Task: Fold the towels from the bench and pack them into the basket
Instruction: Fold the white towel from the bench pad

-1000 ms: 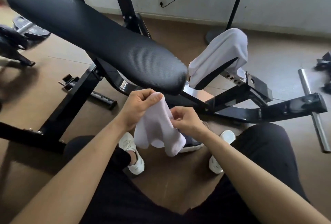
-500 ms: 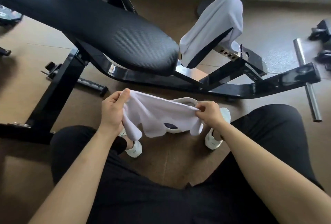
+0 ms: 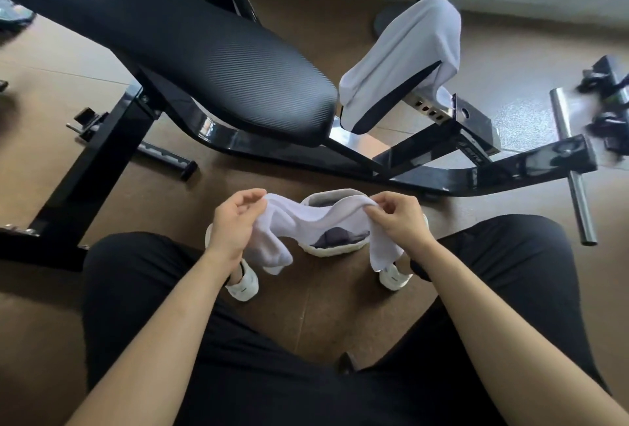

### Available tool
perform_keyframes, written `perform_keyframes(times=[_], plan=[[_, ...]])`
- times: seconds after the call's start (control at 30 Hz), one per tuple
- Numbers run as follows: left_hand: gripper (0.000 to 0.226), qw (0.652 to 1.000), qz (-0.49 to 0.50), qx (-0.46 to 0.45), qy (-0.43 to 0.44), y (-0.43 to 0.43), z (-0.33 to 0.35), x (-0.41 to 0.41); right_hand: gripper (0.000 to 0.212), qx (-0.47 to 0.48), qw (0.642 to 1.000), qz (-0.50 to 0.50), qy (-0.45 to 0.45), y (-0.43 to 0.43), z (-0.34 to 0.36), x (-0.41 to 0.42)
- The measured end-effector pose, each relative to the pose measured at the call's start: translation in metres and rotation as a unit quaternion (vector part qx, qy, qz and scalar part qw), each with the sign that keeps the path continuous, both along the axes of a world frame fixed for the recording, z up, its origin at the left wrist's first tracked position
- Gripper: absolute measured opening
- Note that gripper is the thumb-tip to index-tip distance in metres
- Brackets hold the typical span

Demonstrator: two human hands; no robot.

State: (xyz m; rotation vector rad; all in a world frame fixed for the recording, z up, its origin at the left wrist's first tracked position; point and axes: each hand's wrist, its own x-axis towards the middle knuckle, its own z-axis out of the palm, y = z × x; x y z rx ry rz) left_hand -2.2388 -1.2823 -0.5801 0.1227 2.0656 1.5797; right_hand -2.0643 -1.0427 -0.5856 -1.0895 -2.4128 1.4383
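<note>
Limply, the white towel (image 3: 299,221) sags between left hand (image 3: 235,224) and right hand (image 3: 400,221), fingers (image 3: 383,202) pinching its ends.

Holding a white towel (image 3: 292,221) stretched between both hands. My left hand (image 3: 235,224) is pinching one end and my right hand (image 3: 398,219) is pinching the other, with both loose ends hanging down. The middle is sagging over the basket (image 3: 328,251), which is sitting on the floor between my shoes (image 3: 243,284). A dark item (image 3: 335,238) is lying inside it. A second white towel (image 3: 405,58) is draping over the small pad of the black bench (image 3: 204,58).
</note>
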Motion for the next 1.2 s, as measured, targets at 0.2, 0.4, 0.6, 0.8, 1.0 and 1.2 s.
perform_keyframes(times=[0.2,0.4,0.6,0.8,1.0,1.2], plan=[[0.021,0.993,-0.104,0.006,0.056,0.021,0.014,0.033,0.009,-0.020,0.995,0.087,0.036,-0.025,0.034,-0.008],[0.029,0.973,-0.213,0.018,0.086,0.034,0.014,0.046,0.014,0.004,0.979,0.183,0.085,-0.039,0.045,-0.011],[0.030,0.954,-0.287,-0.020,0.084,0.024,0.006,0.046,0.019,-0.023,0.980,0.171,0.101,-0.046,0.038,-0.011],[0.006,0.965,-0.221,-0.055,0.127,0.016,-0.001,0.041,0.018,-0.069,0.973,0.221,-0.005,-0.034,0.023,-0.009],[0.006,0.982,-0.149,-0.057,0.104,0.011,-0.005,0.036,0.020,-0.131,0.959,0.240,-0.077,-0.020,0.013,-0.001],[0.010,0.990,-0.060,-0.053,0.113,0.010,0.003,0.019,0.030,-0.179,0.963,0.198,-0.035,-0.002,0.010,-0.003]])
